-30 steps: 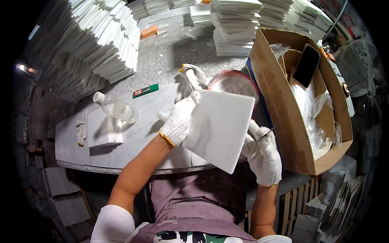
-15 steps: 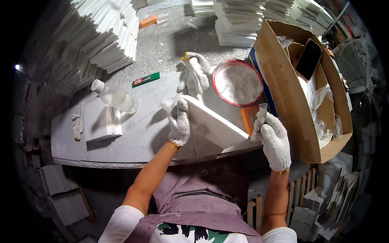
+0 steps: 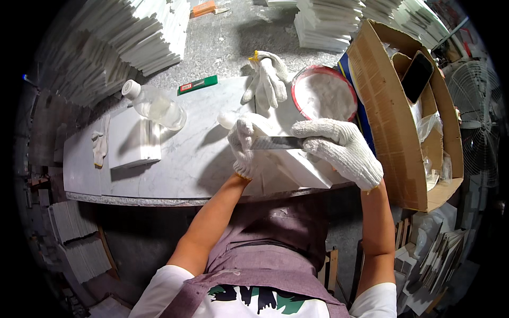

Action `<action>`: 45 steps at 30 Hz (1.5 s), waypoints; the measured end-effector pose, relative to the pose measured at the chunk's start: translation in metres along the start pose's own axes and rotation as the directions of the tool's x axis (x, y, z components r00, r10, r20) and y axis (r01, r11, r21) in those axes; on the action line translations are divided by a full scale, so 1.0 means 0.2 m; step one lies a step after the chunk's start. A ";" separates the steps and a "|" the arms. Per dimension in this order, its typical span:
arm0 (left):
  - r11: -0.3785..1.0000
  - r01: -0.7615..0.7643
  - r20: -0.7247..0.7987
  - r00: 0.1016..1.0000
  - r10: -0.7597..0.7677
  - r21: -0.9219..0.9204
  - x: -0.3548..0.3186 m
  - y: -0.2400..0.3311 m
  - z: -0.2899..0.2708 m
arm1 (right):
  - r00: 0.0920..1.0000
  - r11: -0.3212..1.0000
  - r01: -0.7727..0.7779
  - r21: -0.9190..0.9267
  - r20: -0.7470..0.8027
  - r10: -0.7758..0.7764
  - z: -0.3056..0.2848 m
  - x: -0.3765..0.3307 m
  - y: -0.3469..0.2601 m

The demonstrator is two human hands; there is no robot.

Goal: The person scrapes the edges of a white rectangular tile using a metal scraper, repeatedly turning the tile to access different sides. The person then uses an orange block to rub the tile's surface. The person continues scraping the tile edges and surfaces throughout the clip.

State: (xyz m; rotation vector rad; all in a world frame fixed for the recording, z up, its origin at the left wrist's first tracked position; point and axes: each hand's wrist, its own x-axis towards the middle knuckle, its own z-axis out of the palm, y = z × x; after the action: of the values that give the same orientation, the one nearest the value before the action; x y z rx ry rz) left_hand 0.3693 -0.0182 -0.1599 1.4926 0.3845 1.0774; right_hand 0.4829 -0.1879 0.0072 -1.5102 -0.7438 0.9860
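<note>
My left hand (image 3: pixel 243 146), in a white knit glove, grips the edge of a white marble-like tile (image 3: pixel 305 168) tilted above the table. A flat grey metal blade (image 3: pixel 277 142) lies level across the tile's upper part, its left end against my left glove. My right hand (image 3: pixel 342 151), gloved too, is closed on the blade's right end. Beside my left fingers is a whitish translucent lump (image 3: pixel 227 120) I cannot make out. Just behind my right hand stands a red-rimmed tub (image 3: pixel 318 68) of white paste. Spare white gloves (image 3: pixel 268 82) lie left of it.
On the marble tabletop (image 3: pixel 185 164) are a clear bottle (image 3: pixel 159 108), stacked tiles (image 3: pixel 130 146), a green case (image 3: pixel 197 85) and a small glove (image 3: pixel 99 148). A cardboard box (image 3: pixel 389 122) with a phone (image 3: pixel 417 77) borders the right; tall tile stacks (image 3: pixel 154 37) stand behind.
My right hand has moved left and up from the table's right side, bringing the blade over the tile. The tile stays in my left hand. The whole view has shifted slightly.
</note>
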 end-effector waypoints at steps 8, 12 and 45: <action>0.999 -0.031 0.067 0.997 0.030 0.021 0.04 0.08 0.05 | 0.976 0.942 0.218 -0.256 0.065 -0.208 -0.01 -0.01 0.01; 0.999 -0.031 0.132 0.991 0.029 0.017 0.05 0.09 0.05 | 0.982 0.959 0.189 -0.210 0.040 -0.185 0.03 0.02 -0.02; 0.998 -0.057 0.075 0.996 0.057 -0.002 0.03 0.01 0.05 | 0.915 0.802 0.332 -0.497 -0.036 -0.401 0.08 -0.05 0.01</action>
State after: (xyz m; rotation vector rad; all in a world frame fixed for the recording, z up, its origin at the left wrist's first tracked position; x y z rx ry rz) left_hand 0.3803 -0.0203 -0.1535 1.5473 0.2908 1.0631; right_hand 0.4647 -0.1892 0.0066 -1.7457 -1.1927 0.4023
